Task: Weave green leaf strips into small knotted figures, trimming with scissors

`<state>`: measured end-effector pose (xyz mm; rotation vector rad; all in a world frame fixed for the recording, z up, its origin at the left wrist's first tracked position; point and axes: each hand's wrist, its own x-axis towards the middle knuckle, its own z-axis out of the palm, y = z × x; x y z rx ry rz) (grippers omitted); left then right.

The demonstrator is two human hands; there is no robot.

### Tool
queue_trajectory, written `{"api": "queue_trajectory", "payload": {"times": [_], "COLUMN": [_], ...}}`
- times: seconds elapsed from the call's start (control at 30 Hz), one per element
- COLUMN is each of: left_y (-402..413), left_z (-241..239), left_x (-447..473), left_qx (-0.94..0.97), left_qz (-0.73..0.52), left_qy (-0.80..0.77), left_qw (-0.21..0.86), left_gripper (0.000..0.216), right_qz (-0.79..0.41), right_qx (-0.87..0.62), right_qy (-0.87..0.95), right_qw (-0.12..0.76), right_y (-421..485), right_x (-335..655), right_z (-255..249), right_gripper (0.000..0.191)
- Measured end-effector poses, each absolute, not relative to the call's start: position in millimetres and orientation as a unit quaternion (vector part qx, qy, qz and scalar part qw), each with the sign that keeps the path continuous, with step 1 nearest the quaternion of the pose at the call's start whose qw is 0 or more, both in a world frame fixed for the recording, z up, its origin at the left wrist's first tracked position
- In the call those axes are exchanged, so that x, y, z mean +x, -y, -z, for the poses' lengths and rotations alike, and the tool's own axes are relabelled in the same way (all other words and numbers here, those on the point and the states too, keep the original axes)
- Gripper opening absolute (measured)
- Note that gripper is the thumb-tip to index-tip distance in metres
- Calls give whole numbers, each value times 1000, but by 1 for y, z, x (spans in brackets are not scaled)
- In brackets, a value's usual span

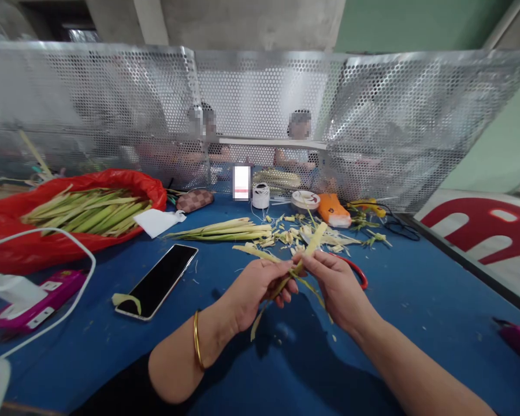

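Between my two hands, several pale yellow-green leaf strips [315, 242] cross one another, their loose ends sticking out upward, to the left and downward. My left hand [260, 289] is closed, pinching the strips where they cross. My right hand [335, 283] also pinches them, at the base of the wide strip that points up. The fingers hide how the strips are joined. Just behind my right hand a red looped handle [360, 273] shows; the rest of that tool is covered. Leaf scraps [292, 236] and a bundle of long leaves [225, 230] lie beyond my hands.
A red plastic bag [8, 257] of leaves sits left, near a phone [160, 283], a purple power strip [65, 294] and a white cable. Farther back are a thread spool [260, 197], a tape roll [305, 200] and an orange packet [333, 209]. Two people sit behind the perforated metal screen [260, 86].
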<state>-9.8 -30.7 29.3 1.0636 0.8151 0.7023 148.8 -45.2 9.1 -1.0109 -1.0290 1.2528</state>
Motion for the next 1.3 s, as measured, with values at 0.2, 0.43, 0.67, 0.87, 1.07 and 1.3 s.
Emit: {"api": "queue_trajectory", "payload": {"times": [0.2, 0.43, 0.67, 0.87, 1.07, 1.3], "left_y": [32, 25, 19, 19, 19, 25], "left_z": [-20, -24, -26, -27, -22, -23], "left_x": [-6, -12, -16, -19, -19, -14], "left_qx": [523, 406, 299, 209, 188, 244], "left_qz": [-317, -367, -367, -327, -303, -304], "left_qy": [-399, -375, -337, -256, -231, -305], "left_qw": [683, 748, 814, 886, 905, 869], "left_gripper": [21, 20, 13, 10, 10, 13], "right_qz": [-502, -458, -404, -280, -112, -101], "right_qx": [-463, -483, -455, -461, -460, -443], "right_qy": [425, 509, 651, 671, 699, 737], "right_qw": [595, 546, 454, 510, 535, 501], "right_y": [47, 43, 49, 40, 44, 39], "right_x": [142, 150, 153, 153, 149, 152], "right_z": [-5, -13, -23, -12, -6, 0], "right_gripper": [20, 36, 30, 13, 11, 13]}}
